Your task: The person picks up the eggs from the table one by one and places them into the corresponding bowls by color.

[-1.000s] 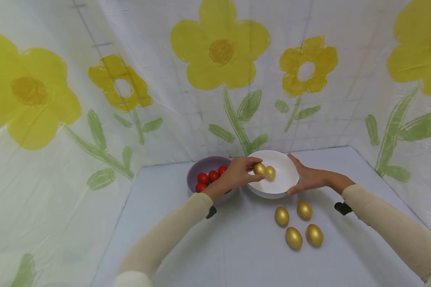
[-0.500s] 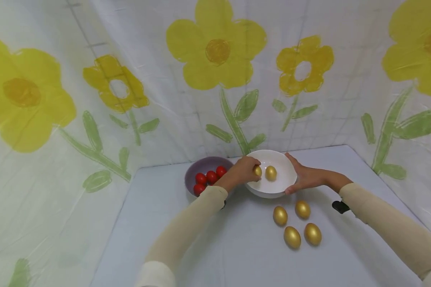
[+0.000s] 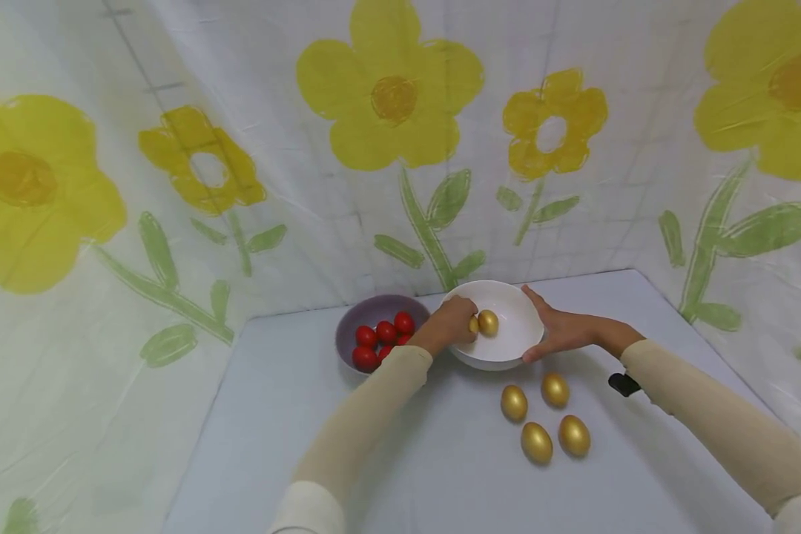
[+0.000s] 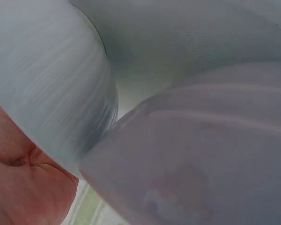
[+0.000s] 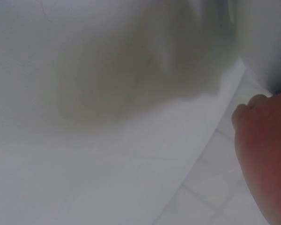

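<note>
Golden egg (image 3: 474, 325): pinched in left hand (image 3: 454, 321) inside white bowl (image 3: 487, 360), just beside second golden egg (image 3: 488, 323). White bowl: touched at side by right hand (image 3: 558, 327), fingers spread.

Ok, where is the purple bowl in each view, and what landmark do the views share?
Head: purple bowl just left of centre, beside the white bowl.
Left wrist: lower right.
Right wrist: not in it.
Landmark: white bowl, upper left in left wrist, upper right in right wrist.

Both arms (image 3: 363, 426) outstretched, left grip (image 3: 454, 324) curled, right grip (image 3: 561, 331) spread wide
</note>
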The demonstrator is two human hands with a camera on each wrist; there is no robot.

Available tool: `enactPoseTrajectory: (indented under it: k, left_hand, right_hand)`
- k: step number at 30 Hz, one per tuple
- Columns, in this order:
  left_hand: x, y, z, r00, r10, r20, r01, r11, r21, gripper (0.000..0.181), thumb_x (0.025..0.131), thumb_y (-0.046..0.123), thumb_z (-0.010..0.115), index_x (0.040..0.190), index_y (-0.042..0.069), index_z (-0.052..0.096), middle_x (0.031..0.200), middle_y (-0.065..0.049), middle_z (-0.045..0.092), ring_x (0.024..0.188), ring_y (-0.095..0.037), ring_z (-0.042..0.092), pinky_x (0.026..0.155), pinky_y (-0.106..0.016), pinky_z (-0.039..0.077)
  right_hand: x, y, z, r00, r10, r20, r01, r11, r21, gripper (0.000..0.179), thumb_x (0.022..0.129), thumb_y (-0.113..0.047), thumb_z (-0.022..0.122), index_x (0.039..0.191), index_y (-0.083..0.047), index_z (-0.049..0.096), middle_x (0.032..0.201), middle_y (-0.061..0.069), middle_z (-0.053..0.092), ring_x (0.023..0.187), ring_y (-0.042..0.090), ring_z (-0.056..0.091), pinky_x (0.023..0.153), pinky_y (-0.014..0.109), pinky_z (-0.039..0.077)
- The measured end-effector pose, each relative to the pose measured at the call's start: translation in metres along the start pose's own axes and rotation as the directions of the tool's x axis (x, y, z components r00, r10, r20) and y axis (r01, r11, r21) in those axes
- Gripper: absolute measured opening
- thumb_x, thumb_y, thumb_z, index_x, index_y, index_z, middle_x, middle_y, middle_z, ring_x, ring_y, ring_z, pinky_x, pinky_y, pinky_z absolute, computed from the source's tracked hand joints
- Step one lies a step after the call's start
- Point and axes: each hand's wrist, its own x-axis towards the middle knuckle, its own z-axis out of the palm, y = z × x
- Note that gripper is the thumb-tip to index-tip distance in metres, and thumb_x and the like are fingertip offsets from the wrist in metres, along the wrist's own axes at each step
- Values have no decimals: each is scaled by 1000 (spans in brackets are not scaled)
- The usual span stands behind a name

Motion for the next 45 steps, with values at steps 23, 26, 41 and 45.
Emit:
enactPoseTrajectory:
  k: [23,26,41,45]
  left_hand:
    - [-15,-11,-14,989,-31,-143,-8,964,-265,61,101,42,70,155,16,57,149,-7,63,137,-25,59,115,-38,46]
    - [-25,-8,-18,974,-7,-224,-81,921,-381,65,99,49,72,156,21,56,149,-7,63,134,-24,61,110,-37,51]
    - [-100,32,24,856,284,-431,-517,495,-698,62,93,18,85,150,21,62,151,9,61,140,-7,55,110,-27,48]
    - [-116,38,44,871,311,-380,-490,522,-698,61,94,21,84,151,17,61,152,6,60,141,-7,54,110,-25,48]
  right_hand:
    - [2,-5,2,1000,16,5,-16,1000,-7,141,87,-41,87,163,-7,-26,170,33,-12,157,55,10,121,73,22]
    - [0,-6,1,1000,1,4,-1,1000,-6,141,86,-41,88,163,-5,-25,170,33,-11,156,54,12,120,73,23]
    - [-1,-3,1,997,-79,-1,79,997,8,143,85,-41,89,163,-5,-25,170,31,-17,156,55,7,118,75,24]
    - [-1,-3,1,996,-84,-4,84,996,18,144,85,-39,90,163,-7,-27,170,32,-18,156,55,4,119,76,21]
